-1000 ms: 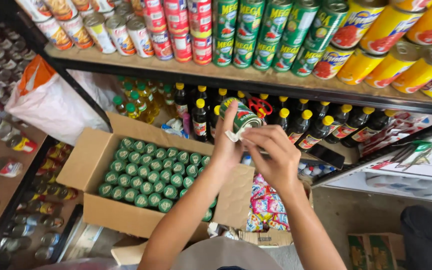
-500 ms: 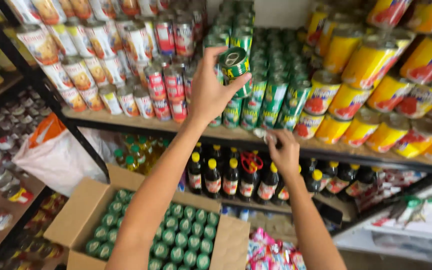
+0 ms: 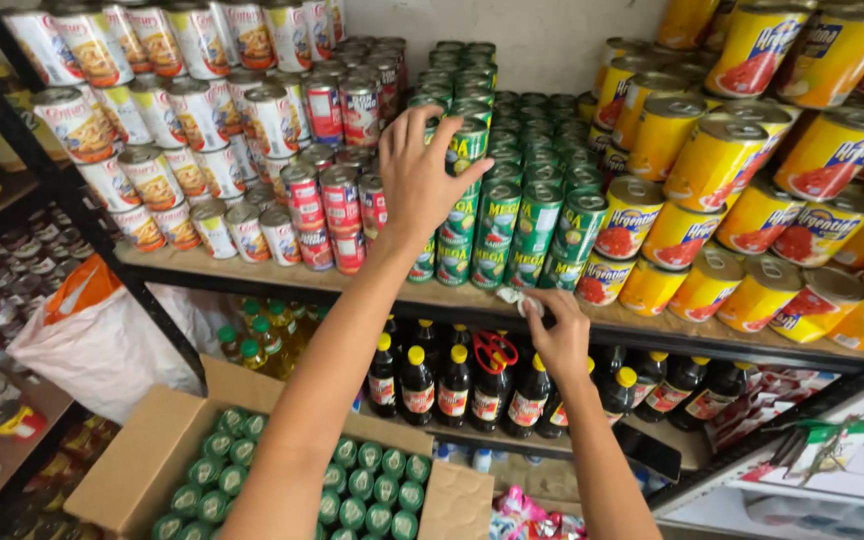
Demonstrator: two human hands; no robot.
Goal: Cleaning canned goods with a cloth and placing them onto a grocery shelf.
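My left hand (image 3: pixel 420 182) reaches up to the stack of green cans (image 3: pixel 517 215) on the wooden shelf (image 3: pixel 252 275). Its fingers wrap one green can (image 3: pixel 468 142) that sits on top of the stack's front row. My right hand (image 3: pixel 558 338) rests lower, at the shelf's front edge, with its fingers closed on a small crumpled white cloth (image 3: pixel 514 298). Below my arms an open cardboard box (image 3: pixel 147 450) holds several more green cans (image 3: pixel 357 488), seen from above.
Red cans (image 3: pixel 337 200) and white-labelled cans (image 3: pixel 152 120) stand left of the green stack, and large yellow cans (image 3: pixel 712 160) stand to its right. Dark bottles with yellow and red caps (image 3: pixel 452 385) and red scissors (image 3: pixel 494 350) fill the lower shelf. A white sack (image 3: pixel 102 345) lies at left.
My left hand has carried the green can from in front of the lower shelf up onto the green stack. My right hand has risen to the shelf edge. The view has tilted upward.
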